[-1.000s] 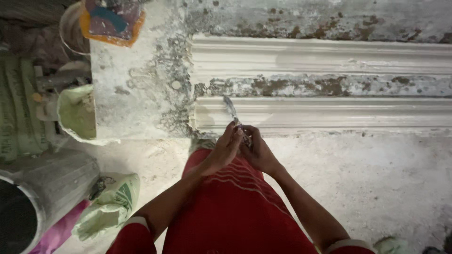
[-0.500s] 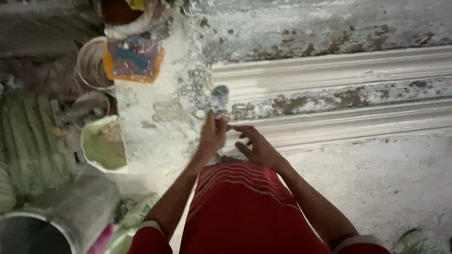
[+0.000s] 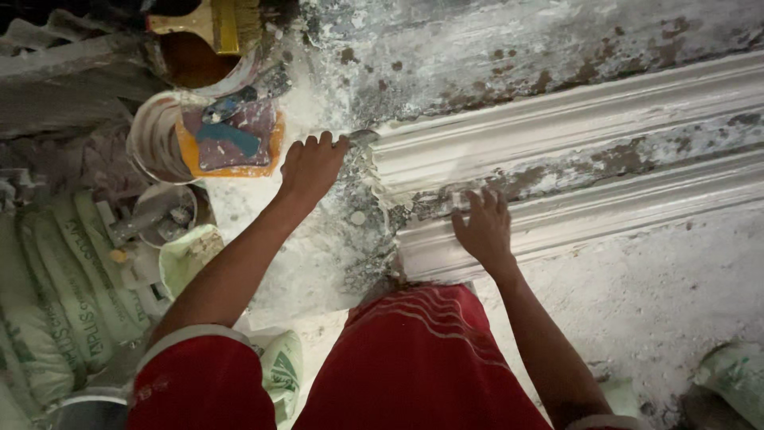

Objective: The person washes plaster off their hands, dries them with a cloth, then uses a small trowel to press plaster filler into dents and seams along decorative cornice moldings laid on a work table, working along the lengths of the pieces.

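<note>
My right hand (image 3: 483,231) lies flat on the near edge of the long white moulding (image 3: 573,151), fingers open and spread, holding nothing. It keeps the moulding steady. I think I am working wet plaster at the moulding's left end. My left hand (image 3: 310,167) is there, fingers curled over something; I cannot tell what they grip. Next I need a slow, even push along the ridges. Left of the moulding sit a small green bowl (image 3: 187,259) and, farther off, a bucket (image 3: 171,147) with a brush (image 3: 211,22) beyond it.
</note>
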`<state>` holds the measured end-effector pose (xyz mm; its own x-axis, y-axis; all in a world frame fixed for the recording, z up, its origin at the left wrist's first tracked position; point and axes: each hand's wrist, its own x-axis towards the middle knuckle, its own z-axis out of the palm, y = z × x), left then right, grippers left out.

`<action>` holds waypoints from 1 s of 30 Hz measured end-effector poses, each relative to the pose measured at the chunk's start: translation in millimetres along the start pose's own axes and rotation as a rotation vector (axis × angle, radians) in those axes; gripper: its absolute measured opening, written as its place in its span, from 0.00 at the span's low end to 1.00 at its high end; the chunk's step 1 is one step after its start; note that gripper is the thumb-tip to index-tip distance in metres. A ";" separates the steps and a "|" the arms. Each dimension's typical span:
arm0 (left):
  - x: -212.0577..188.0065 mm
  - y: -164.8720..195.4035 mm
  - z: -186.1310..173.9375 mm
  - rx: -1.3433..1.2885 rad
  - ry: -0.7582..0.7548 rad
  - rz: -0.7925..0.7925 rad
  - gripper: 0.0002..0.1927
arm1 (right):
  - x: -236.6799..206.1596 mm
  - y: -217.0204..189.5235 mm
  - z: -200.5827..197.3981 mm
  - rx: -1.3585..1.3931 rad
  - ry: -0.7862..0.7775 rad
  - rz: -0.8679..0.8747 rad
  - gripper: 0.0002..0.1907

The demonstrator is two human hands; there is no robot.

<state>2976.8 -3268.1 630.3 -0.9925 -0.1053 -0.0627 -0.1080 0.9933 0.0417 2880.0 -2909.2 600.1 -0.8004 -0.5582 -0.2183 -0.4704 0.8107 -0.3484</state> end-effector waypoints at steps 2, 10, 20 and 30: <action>3.3 -3.6 1.7 0.008 -0.044 0.025 0.18 | 4.0 7.6 1.7 -0.047 -0.014 0.058 0.28; 3.0 -18.1 1.0 0.088 -0.030 0.122 0.17 | 6.1 28.1 5.9 -0.073 0.105 0.091 0.29; 27.9 -20.2 2.7 0.061 -0.171 0.211 0.17 | 15.5 32.3 1.9 -0.098 0.158 0.050 0.20; 68.2 -32.9 -8.0 -0.108 -0.312 0.312 0.16 | 18.5 36.1 -11.3 0.010 0.250 -0.153 0.13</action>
<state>2912.3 -3308.3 632.6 -0.9155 0.2343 -0.3270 0.1715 0.9627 0.2094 2844.0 -2888.2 593.8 -0.7879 -0.6120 0.0683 -0.5899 0.7182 -0.3691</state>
